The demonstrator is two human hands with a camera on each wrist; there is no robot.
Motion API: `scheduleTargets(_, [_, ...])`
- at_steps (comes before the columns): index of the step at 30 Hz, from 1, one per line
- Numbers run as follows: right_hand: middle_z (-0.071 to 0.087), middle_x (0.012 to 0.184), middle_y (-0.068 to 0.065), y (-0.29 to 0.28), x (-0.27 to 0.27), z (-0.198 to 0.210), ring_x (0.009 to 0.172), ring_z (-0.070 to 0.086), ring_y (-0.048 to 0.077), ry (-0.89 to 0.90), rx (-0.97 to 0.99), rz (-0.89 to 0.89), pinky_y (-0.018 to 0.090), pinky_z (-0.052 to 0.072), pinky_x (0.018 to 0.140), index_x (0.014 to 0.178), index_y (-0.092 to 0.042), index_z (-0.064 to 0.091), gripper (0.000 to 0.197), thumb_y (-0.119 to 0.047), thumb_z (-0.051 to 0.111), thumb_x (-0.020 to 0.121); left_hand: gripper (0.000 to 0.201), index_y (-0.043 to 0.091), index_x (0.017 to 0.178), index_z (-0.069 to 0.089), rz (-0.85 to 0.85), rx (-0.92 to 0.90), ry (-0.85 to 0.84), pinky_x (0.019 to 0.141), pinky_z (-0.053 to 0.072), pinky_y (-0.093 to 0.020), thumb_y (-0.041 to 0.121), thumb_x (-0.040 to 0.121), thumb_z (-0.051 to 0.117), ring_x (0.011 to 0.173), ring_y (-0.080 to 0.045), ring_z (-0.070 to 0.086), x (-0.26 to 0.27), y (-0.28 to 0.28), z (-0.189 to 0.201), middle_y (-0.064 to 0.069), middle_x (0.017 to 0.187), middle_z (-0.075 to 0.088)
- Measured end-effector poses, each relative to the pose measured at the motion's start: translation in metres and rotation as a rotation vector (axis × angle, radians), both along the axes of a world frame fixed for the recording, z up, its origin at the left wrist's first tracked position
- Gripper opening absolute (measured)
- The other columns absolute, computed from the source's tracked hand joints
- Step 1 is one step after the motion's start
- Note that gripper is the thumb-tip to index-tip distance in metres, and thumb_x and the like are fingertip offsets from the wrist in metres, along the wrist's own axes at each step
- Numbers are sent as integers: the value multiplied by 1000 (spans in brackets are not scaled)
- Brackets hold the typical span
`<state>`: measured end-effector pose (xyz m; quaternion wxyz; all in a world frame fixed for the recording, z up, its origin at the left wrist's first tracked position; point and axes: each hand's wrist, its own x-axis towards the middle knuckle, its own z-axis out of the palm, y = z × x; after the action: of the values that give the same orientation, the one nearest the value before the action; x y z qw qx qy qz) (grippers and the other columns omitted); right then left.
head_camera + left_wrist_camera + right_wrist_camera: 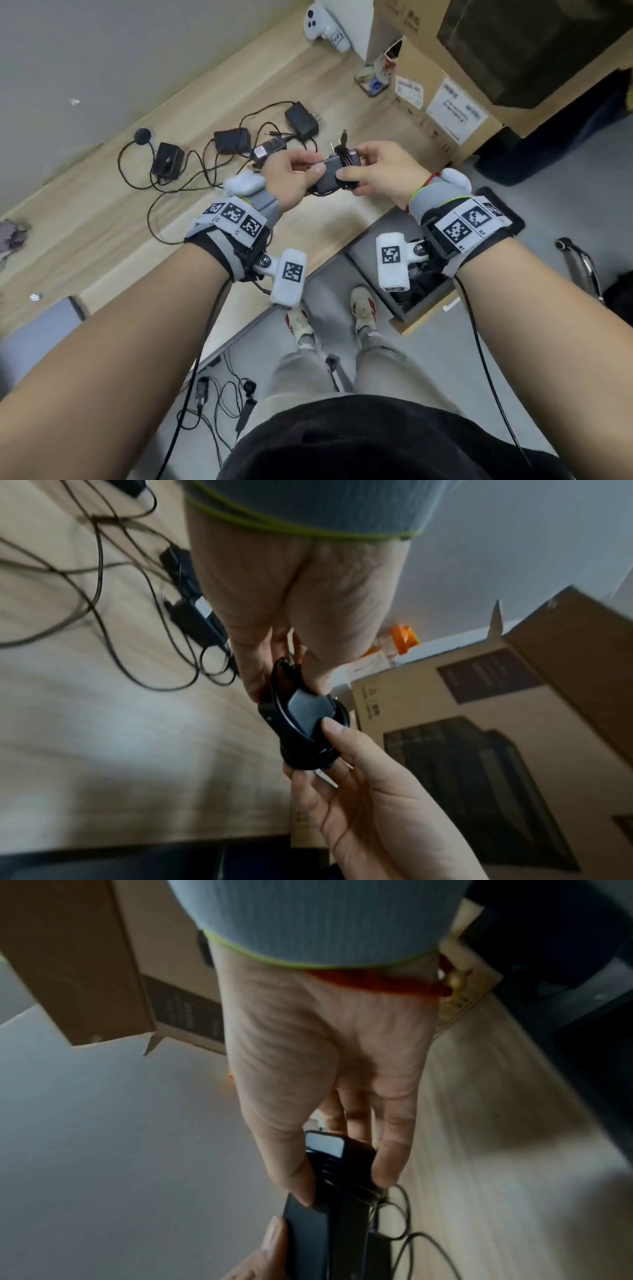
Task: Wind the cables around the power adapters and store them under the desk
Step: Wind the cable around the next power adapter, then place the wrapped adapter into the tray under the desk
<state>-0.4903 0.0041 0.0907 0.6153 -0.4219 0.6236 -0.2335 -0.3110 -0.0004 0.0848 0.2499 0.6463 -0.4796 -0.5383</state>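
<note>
Head view, centre: our left hand [294, 174] and right hand [380, 171] pinch the adapter [330, 174] (cable [344, 156] wound round it), whose coils could slip loose if we slacken.

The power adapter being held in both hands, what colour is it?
Black, as is its wound cable; the power adapter shows best in the head view.

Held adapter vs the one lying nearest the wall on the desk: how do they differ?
The held adapter is gripped in the air by the left hand and right hand; the wall-side adapter lies on the desk. The held adapter's cable is coiled round its body; the wall-side adapter's cable trails loose. Both are black.
</note>
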Motion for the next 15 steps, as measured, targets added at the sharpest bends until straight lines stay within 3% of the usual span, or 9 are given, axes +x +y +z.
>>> scheduleTargets(2, [62, 101, 8, 5, -23, -21, 86, 65, 22, 43, 43, -30, 33, 59, 75, 118, -7, 63, 36, -8, 73, 84, 10, 15, 97, 68, 5, 48, 16, 74, 60, -37, 16, 87, 66, 85, -22, 62, -23, 5, -23, -2, 85, 63])
scheduleTargets(4, [64, 99, 6, 14, -45, -40, 90, 65, 22, 84, 50, -55, 34, 60, 76, 110, -12, 65, 28, -7, 72, 83, 8, 16, 98, 62, 5, 117, 5, 71, 59, -33, 11, 92, 60, 83, -20, 60, -41, 18, -41, 0, 84, 59])
scheduleTargets(8, [69, 108, 6, 32, -94, -75, 96, 67, 17, 186, 87, -33, 22, 58, 69, 115, -12, 69, 33, -12, 72, 82, 15, 16, 105, 59, -36, 261, -21, 62, 56, -27, 9, 92, 55, 73, -19, 60, -75, 45, -80, -3, 83, 59])
scheduleTargets(10, [69, 112, 6, 41, -114, -97, 100, 68, 20, 207, 134, -35, 32, 61, 79, 117, -14, 67, 42, -17, 76, 76, 15, 11, 106, 59, -85, 304, -25, 62, 53, -27, 4, 93, 54, 66, -18, 59, -88, 60, -96, -4, 79, 59])
scheduleTargets(12, [67, 116, 11, 49, -132, -124, 104, 67, 25, 213, 199, -55, 42, 60, 85, 123, -11, 62, 52, -18, 77, 74, 8, 11, 95, 59, -160, 337, -48, 61, 53, -29, 5, 94, 54, 62, -16, 59, -102, 73, -117, -4, 76, 60])
scheduleTargets(15, [64, 117, 12, 62, -146, -154, 103, 67, 26, 251, 255, -32, 36, 59, 80, 124, -10, 58, 46, -11, 74, 81, 18, 11, 80, 58, -251, 413, 20, 53, 47, -23, 3, 95, 51, 58, -18, 55, -112, 90, -146, -11, 75, 58])
